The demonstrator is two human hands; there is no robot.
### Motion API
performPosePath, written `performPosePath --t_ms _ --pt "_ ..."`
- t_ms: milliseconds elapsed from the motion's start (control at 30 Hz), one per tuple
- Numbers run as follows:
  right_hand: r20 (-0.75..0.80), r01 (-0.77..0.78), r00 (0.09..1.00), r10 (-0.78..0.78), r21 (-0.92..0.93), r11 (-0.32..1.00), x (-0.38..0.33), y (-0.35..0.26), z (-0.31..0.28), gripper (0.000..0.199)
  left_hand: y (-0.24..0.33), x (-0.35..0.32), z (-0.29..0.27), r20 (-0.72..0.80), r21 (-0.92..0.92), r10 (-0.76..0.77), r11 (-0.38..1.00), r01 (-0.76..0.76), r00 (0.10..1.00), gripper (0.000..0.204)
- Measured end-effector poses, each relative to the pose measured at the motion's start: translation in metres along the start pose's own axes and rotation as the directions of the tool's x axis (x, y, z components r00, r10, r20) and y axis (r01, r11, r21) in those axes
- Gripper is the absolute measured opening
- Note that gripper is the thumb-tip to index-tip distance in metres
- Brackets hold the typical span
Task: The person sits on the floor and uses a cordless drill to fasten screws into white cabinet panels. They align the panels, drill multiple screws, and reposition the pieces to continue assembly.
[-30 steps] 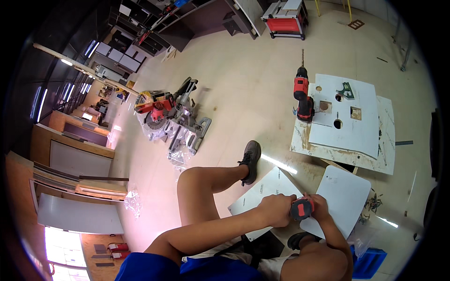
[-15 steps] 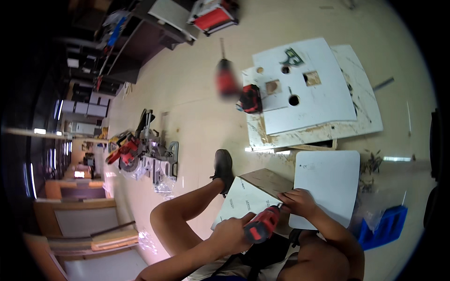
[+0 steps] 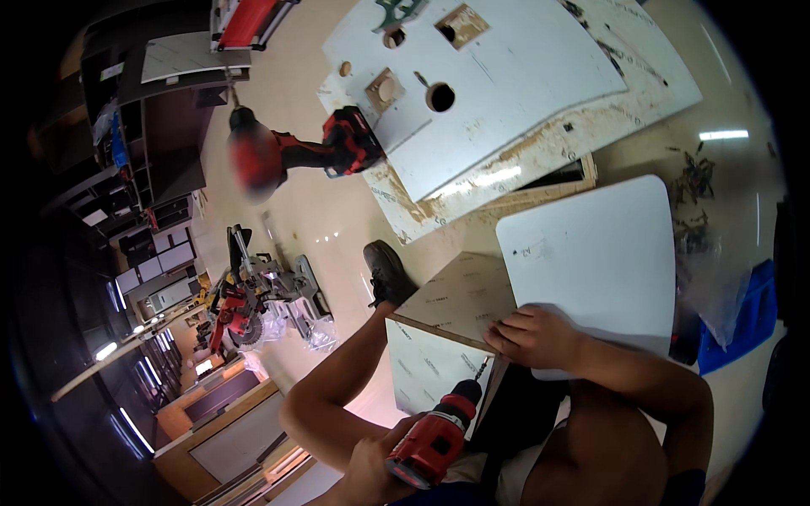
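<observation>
My left hand [image 3: 375, 472] is wrapped around the handle of a red and black cordless drill [image 3: 430, 443]. Its long bit points up toward the near edge of an angular piece made of white panels [image 3: 451, 291], with faint print on its faces. Whether the bit touches the panel edge I cannot tell. My right hand [image 3: 536, 337] has its fingers curled over the corner of this piece, gripping it close to the bit tip. Beside that hand lies a white board with rounded corners [image 3: 591, 253], partly beneath my right wrist.
A second red cordless drill [image 3: 350, 143] rests at the edge of large stacked white panels [image 3: 515, 76] with cut-out holes. A mitre saw [image 3: 240, 316] stands on the floor at left. At right are a blue plastic crate [image 3: 742, 320] and scattered debris [image 3: 696, 177]. My shoe [image 3: 386, 271] is beyond the piece.
My left hand has drawn the drill down and left, so the bit shows apart from my right fingers. The panel piece has been turned. The view has shifted closer and tilted.
</observation>
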State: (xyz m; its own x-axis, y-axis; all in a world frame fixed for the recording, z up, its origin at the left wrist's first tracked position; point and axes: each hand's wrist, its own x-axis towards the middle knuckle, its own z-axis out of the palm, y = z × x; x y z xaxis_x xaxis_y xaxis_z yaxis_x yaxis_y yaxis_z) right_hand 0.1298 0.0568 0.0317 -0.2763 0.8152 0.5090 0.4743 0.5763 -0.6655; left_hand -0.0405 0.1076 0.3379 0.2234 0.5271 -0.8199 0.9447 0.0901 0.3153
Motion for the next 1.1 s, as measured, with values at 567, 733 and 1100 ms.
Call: performPosePath --t_ms 567,733,1100 --pt "-0.060 -0.003 0.998 0.001 -0.029 1.000 -0.007 -0.002 0.023 0.022 -0.031 -0.001 0.003 0.087 0.354 0.234 0.901 -0.249 0.968 0.057" --pt "-0.071 -0.002 0.997 -0.001 -0.036 0.999 -0.009 -0.002 0.024 0.021 -0.026 0.000 0.005 0.079 0.341 0.217 0.911 -0.231 0.973 0.053" --pt "0.065 -0.031 0.997 0.032 -0.019 0.999 -0.016 -0.005 0.030 0.048 -0.042 -0.005 0.007 0.034 0.288 0.223 0.931 -0.223 0.974 0.045"
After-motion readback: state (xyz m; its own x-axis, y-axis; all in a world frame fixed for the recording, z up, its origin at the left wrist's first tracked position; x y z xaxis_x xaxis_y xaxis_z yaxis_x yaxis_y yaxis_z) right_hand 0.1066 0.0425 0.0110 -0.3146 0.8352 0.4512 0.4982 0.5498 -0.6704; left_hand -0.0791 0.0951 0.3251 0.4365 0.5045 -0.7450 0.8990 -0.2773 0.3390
